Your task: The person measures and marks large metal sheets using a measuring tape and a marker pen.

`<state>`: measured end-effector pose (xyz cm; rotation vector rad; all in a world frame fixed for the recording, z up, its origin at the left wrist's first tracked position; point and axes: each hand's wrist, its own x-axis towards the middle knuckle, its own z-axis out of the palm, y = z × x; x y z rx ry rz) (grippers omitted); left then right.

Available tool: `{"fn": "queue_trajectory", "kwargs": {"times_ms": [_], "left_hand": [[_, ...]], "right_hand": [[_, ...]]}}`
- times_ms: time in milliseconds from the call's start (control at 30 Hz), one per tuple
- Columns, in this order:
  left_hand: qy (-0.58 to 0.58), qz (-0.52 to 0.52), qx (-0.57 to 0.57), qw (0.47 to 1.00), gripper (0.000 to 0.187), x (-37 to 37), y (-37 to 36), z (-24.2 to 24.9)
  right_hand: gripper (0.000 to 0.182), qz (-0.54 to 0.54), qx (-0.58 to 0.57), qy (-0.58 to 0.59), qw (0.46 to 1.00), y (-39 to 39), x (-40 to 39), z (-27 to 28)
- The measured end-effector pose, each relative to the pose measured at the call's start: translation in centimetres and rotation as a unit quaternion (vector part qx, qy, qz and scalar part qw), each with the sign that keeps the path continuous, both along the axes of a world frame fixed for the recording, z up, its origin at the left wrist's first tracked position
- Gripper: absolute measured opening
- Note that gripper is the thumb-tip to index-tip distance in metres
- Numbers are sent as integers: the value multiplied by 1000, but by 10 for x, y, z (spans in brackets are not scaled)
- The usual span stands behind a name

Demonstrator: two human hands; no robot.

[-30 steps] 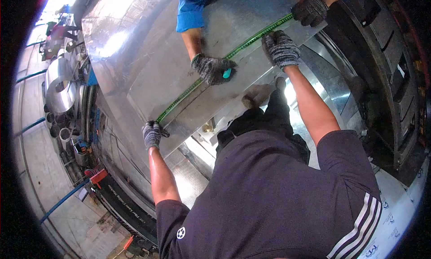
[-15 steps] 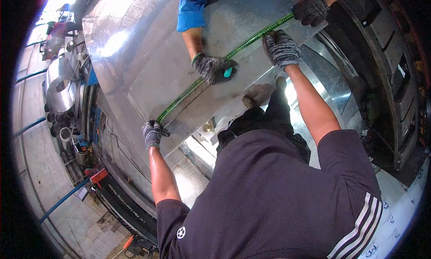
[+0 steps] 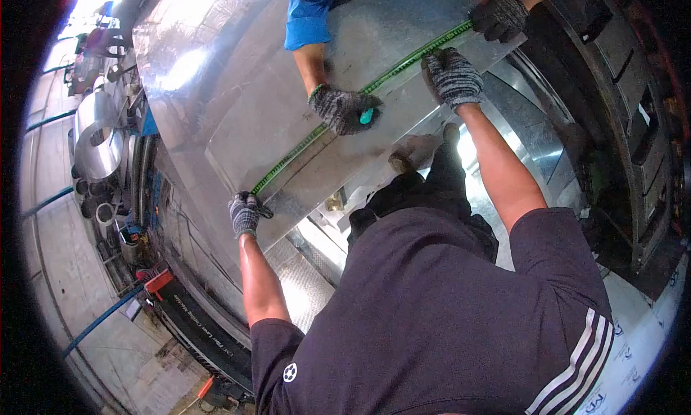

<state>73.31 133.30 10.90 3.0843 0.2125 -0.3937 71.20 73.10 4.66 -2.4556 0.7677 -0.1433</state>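
Note:
A green tape measure [image 3: 291, 156] is stretched diagonally over a shiny metal sheet [image 3: 237, 120]. My left hand [image 3: 245, 215], in a grey knit glove, pinches its lower-left end near the sheet's edge. Farther up the strip, my gloved right hand [image 3: 455, 78] has its fingers bent against the tape, pressing it by the sheet's near edge. Between my hands, a co-worker's gloved hand [image 3: 338, 110] holds a teal marker-like stick [image 3: 367, 116] beside the tape. The co-worker's other glove [image 3: 499, 17] is at the tape's upper-right end; the tape's case is hidden.
A dark slotted machine frame [image 3: 626, 120] rises on the right. Metal coils [image 3: 97, 145] and pipes stand at the left, beyond a black machine rail [image 3: 191, 321] with red end parts. Below the sheet's near edge lies a bright perforated plate [image 3: 295, 278].

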Motion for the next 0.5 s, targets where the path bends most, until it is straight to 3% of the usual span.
{"fn": "queue_trajectory", "kwargs": {"times_ms": [133,500], "left_hand": [[-9,-1,-1,1000,31,0,1,-2],[-15,-13,0,1000,30,1,5,-6]], "right_hand": [[51,11,-11,-38,999,0,1,-5],[50,-9,9,1,1000,3,-3,9]]}}
